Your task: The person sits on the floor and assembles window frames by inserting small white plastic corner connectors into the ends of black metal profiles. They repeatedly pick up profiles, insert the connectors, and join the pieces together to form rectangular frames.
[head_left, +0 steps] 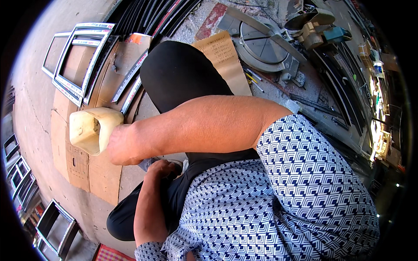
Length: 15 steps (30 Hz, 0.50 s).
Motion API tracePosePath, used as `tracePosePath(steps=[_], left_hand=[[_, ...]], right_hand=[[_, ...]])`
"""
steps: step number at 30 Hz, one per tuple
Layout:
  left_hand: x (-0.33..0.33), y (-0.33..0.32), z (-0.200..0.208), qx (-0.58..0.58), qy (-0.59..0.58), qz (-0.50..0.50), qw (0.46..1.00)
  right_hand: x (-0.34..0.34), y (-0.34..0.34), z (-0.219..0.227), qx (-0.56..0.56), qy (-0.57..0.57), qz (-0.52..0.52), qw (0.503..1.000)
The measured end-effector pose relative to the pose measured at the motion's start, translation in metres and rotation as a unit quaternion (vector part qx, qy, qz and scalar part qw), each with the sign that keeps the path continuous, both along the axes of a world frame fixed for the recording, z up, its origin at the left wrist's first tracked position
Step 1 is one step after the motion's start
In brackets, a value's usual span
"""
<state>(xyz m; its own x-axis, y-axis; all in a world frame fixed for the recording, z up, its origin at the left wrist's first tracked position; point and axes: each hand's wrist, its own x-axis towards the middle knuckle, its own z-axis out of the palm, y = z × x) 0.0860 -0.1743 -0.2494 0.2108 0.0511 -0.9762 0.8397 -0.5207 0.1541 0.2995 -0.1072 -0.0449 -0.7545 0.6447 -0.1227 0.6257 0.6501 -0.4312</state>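
My right arm reaches across to the left. Its hand point(123, 145) is closed at the near side of a cream plastic container point(111, 116) with a cut-open, squarish mouth, and its fingers are largely hidden from above. The container's mouth opens toward the left, above a flattened cardboard sheet point(104, 178). Close to my body, my left hand point(161, 168) is curled up beside my shoe point(176, 167), under the right forearm. Whatever lies inside its fingers, if anything, cannot be made out.
Metal frames point(82, 61) rest at the upper left, beside loose profile strips point(130, 82). Brown paper with handwriting point(222, 56) and pens point(252, 78) lie past my knee. A cutting saw point(263, 45) stands at the upper right. More frames point(56, 228) stand at the lower left.
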Motion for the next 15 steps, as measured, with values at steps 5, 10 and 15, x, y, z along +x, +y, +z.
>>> tracePosePath(steps=[5,10,15], left_hand=[[0.0054,0.0011,0.0029,-0.004,0.02,-0.014,1.0],[0.0028,0.0011,0.0012,-0.001,0.02,-0.007,1.0],[0.0087,0.0014,0.007,-0.021,0.007,-0.006,1.0]], right_hand=[[0.0005,0.0003,0.0026,-0.003,-0.005,0.003,1.0],[0.0017,0.0006,0.0043,-0.011,-0.009,0.007,1.0],[0.0022,-0.0003,0.0029,-0.009,-0.011,0.004,1.0]])
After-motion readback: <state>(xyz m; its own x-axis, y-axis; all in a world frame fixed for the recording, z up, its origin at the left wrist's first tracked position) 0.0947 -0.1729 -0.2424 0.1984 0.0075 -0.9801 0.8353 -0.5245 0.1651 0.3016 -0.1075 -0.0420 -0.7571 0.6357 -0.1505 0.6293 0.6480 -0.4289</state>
